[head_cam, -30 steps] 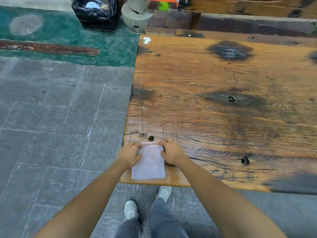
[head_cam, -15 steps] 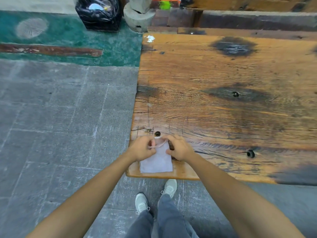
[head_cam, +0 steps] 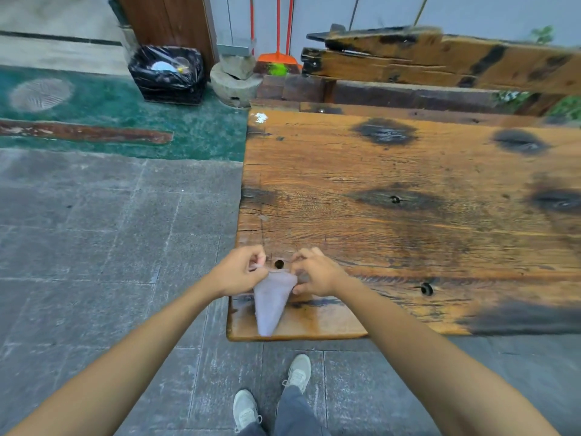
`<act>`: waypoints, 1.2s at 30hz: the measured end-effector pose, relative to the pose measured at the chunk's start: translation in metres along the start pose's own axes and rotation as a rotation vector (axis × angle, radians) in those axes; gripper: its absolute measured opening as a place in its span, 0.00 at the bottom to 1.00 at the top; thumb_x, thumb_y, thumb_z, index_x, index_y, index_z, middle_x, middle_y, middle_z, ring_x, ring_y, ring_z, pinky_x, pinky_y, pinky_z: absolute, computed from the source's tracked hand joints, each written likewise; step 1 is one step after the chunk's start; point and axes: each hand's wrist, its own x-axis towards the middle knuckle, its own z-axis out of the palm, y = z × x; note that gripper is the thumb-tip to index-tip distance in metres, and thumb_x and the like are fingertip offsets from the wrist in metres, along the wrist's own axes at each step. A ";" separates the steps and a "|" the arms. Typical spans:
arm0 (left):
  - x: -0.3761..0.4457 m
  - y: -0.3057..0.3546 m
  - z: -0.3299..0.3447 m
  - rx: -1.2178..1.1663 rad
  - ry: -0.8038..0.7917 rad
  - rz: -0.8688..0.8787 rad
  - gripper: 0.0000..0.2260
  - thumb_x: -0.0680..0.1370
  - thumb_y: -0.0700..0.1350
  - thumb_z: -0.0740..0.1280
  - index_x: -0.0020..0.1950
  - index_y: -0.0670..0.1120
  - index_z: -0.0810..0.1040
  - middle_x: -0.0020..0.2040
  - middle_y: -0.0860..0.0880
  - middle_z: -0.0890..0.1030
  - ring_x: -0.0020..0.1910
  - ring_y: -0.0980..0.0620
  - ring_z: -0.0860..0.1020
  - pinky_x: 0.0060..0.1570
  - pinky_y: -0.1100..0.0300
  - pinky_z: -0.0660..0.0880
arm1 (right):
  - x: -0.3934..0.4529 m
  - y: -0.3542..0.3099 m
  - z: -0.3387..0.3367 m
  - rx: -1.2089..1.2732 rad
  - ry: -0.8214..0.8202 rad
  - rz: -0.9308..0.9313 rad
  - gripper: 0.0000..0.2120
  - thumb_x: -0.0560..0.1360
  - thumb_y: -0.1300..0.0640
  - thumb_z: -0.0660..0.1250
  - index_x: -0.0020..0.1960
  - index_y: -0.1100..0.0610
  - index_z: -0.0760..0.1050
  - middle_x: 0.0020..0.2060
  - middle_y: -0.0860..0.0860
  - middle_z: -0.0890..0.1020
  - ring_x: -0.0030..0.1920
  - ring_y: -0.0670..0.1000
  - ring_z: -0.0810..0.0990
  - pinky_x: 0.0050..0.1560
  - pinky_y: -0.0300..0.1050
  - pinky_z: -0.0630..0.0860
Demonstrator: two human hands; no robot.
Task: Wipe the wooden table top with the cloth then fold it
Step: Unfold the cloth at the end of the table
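Shoes: a pair of pale sneakers point(head_cam: 273, 391) is seen on the grey paving, nearest of all, below both forearms.
Cloth: the pale cloth point(head_cam: 271, 302) is held up off the wooden table top point(head_cam: 408, 221) between the hands, its top edge pinched and the rest hanging down to a point just above the near edge.
Left hand: the left hand point(head_cam: 240, 271) is closed on the cloth's top left corner, fingers curled.
Right hand: the right hand point(head_cam: 314, 272) is pinched on the top right corner; the two hands are kept close together, a small gap between.
Edges: the near left corner of the table is right under the hands, so open paving is left on the left hand's side.
Room: bare boards are spread wide beyond and to the right of the right hand, only dark knots and small holes on them.
Further off: a black-bagged bin point(head_cam: 168, 73), a stone block point(head_cam: 234, 80) and stacked planks point(head_cam: 440, 58) are parked well past the hands.
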 end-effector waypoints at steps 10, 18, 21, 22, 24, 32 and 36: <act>-0.025 0.006 -0.041 -0.036 0.085 0.044 0.02 0.68 0.44 0.64 0.39 0.49 0.72 0.37 0.52 0.76 0.37 0.54 0.73 0.41 0.55 0.69 | -0.064 0.014 -0.030 0.338 0.229 0.131 0.07 0.80 0.55 0.66 0.49 0.49 0.68 0.41 0.48 0.78 0.42 0.52 0.77 0.48 0.55 0.75; -0.047 0.013 -0.054 -0.013 0.120 0.072 0.05 0.69 0.40 0.67 0.39 0.50 0.75 0.36 0.53 0.78 0.36 0.55 0.75 0.41 0.56 0.70 | -0.101 0.004 -0.052 0.170 0.263 0.026 0.07 0.82 0.53 0.64 0.55 0.52 0.79 0.47 0.45 0.80 0.48 0.47 0.76 0.49 0.49 0.74; -0.057 0.015 -0.059 -0.005 0.152 0.081 0.08 0.71 0.35 0.68 0.39 0.48 0.77 0.36 0.51 0.80 0.36 0.55 0.76 0.41 0.58 0.71 | -0.117 -0.003 -0.054 0.121 0.315 -0.009 0.08 0.83 0.53 0.61 0.55 0.51 0.78 0.47 0.43 0.79 0.48 0.45 0.75 0.48 0.46 0.70; -0.062 0.017 -0.060 -0.011 0.162 0.087 0.08 0.71 0.35 0.68 0.40 0.48 0.77 0.37 0.50 0.81 0.36 0.55 0.77 0.41 0.59 0.72 | -0.124 -0.005 -0.055 0.122 0.350 -0.007 0.08 0.84 0.51 0.59 0.55 0.50 0.77 0.47 0.43 0.79 0.48 0.45 0.76 0.48 0.47 0.71; -0.071 0.025 -0.063 -0.050 0.177 0.106 0.06 0.71 0.36 0.67 0.40 0.47 0.78 0.38 0.48 0.81 0.37 0.55 0.78 0.41 0.64 0.72 | -0.139 -0.012 -0.055 0.121 0.445 0.020 0.08 0.84 0.47 0.56 0.55 0.45 0.73 0.48 0.42 0.80 0.47 0.46 0.79 0.47 0.50 0.75; -0.100 0.041 -0.059 -0.128 0.220 0.161 0.10 0.75 0.31 0.63 0.39 0.44 0.77 0.26 0.56 0.75 0.26 0.62 0.67 0.27 0.71 0.63 | -0.180 -0.044 -0.052 0.048 0.792 0.004 0.12 0.84 0.43 0.54 0.57 0.47 0.73 0.45 0.47 0.85 0.44 0.52 0.84 0.42 0.54 0.79; -0.108 0.033 -0.049 -0.141 0.186 0.134 0.12 0.75 0.31 0.62 0.37 0.45 0.76 0.26 0.57 0.72 0.26 0.63 0.65 0.28 0.70 0.61 | -0.190 -0.048 -0.043 0.073 0.720 -0.013 0.14 0.83 0.43 0.56 0.55 0.49 0.77 0.37 0.47 0.84 0.36 0.48 0.82 0.38 0.54 0.78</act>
